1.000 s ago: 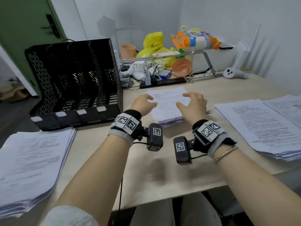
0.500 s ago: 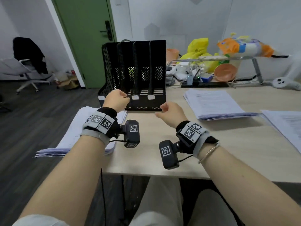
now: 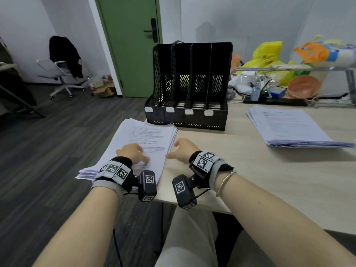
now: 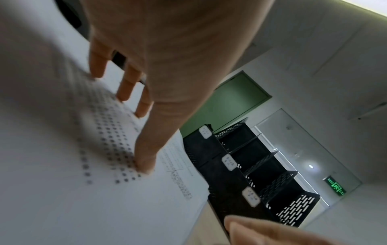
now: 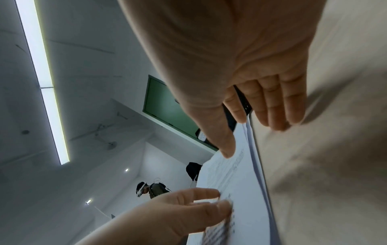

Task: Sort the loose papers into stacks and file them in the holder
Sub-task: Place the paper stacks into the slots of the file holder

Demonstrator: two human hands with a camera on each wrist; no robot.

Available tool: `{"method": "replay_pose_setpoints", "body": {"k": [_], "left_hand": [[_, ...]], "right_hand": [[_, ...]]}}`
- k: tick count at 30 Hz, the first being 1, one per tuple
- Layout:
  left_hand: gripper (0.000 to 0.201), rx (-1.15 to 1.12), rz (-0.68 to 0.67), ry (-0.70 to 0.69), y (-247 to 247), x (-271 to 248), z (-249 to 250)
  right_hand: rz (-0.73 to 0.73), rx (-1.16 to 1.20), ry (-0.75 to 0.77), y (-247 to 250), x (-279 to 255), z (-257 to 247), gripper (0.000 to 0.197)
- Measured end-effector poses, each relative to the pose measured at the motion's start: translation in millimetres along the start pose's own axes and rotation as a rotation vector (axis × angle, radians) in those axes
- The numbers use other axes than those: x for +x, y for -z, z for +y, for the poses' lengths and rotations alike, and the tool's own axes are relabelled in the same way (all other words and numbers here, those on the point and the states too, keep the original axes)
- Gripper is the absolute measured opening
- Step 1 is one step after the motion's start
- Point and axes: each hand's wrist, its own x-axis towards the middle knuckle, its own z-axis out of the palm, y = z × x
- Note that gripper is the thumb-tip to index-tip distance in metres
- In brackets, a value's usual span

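A black mesh file holder (image 3: 188, 87) with several empty slots stands on the wooden table (image 3: 250, 180). In front of it lies a thick stack of printed papers (image 3: 148, 139), overhanging the table's left edge. My left hand (image 3: 133, 154) rests on this stack with spread fingers (image 4: 125, 87) and thumb touching the top sheet (image 4: 62, 149). My right hand (image 3: 182, 149) is open at the stack's right edge (image 5: 251, 157): its thumb reaches over the paper and its straight fingers (image 5: 272, 107) lie on the table beside it. Neither hand grips anything.
A second paper stack (image 3: 289, 128) lies to the right. Behind it are a metal shelf (image 3: 289, 69), yellow bags (image 3: 267, 53), an orange bowl (image 3: 304, 86) and cables. To the left, off the table, are dark floor, a white office chair (image 3: 61, 74) and a green door (image 3: 131, 45).
Both hands left the middle stack, passed in front of the holder, and came down at the left stack. The head view swung left with them.
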Motion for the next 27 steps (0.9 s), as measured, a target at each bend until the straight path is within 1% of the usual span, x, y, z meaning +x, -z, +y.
{"method": "replay_pose_setpoints", "body": {"k": [3, 5, 6, 7, 8, 11, 12, 13, 14, 16, 18, 19, 21, 23, 24, 25, 27], "left_hand": [[0.073, 0.019, -0.017, 0.024, -3.7, 0.0, -7.7], [0.083, 0.038, -0.024, 0.024, -4.8, -0.7, -8.4], [0.086, 0.05, -0.023, 0.02, -5.2, -1.3, -8.7], [0.089, 0.063, -0.018, 0.019, -6.6, -2.0, -8.2], [0.091, 0.062, -0.012, 0.014, -8.0, -2.9, -7.4], [0.094, 0.047, -0.02, 0.026, -9.2, -1.4, -8.3], [0.095, 0.049, -0.02, 0.021, -8.9, -1.9, -8.0], [0.096, 0.051, -0.019, 0.017, -8.3, -2.4, -7.9], [0.097, 0.053, -0.019, 0.014, -8.0, -3.2, -8.0], [0.096, 0.052, -0.018, 0.01, -7.1, -4.5, -8.5], [0.094, 0.052, -0.017, 0.005, -6.4, -6.1, -9.0], [0.094, 0.046, -0.014, 0.001, -5.7, -6.7, -9.5], [0.091, 0.025, -0.005, -0.004, -4.2, -6.9, -10.5], [0.086, 0.014, -0.008, -0.006, -3.0, -6.3, -10.5], [0.085, 0.014, -0.012, -0.005, -2.3, -5.9, -10.5], [0.086, 0.016, -0.018, -0.006, -1.8, -5.6, -10.4], [0.089, 0.02, -0.022, -0.013, -1.2, -5.0, -10.0]], "right_hand": [[-0.011, 0.022, 0.012, -10.6, 9.6, -4.8, 0.054], [-0.008, 0.059, 0.007, -15.8, 15.6, -6.4, 0.062], [-0.004, 0.083, -0.002, -18.8, 19.3, -8.7, 0.062], [0.011, 0.101, -0.005, -20.7, 22.1, -10.1, 0.056], [0.026, 0.118, -0.009, -21.5, 24.2, -11.1, 0.046], [0.031, 0.247, -0.055, -23.0, 30.9, -12.3, 0.009], [0.019, 0.311, -0.085, -23.6, 32.6, -12.5, 0.009], [0.001, 0.377, -0.118, -25.1, 35.9, -12.7, 0.018], [-0.022, 0.43, -0.142, -27.6, 38.5, -13.9, 0.019], [-0.089, 0.49, -0.161, -33.3, 41.9, -18.3, 0.008], [-0.142, 0.437, -0.15, -39.3, 47.4, -20.1, 0.025], [-0.149, 0.38, -0.119, -41.0, 49.7, -21.2, 0.03], [-0.124, 0.22, -0.06, -41.0, 49.4, -23.1, 0.032], [-0.062, 0.055, -0.037, -38.1, 50.7, -22.2, 0.033], [-0.03, 0.01, -0.039, -36.3, 51.4, -22.7, 0.034], [-0.009, 0.015, -0.036, -35.9, 53.9, -21.6, 0.034], [0.0, 0.098, -0.037, -35.8, 55.5, -23.1, 0.032]]}}
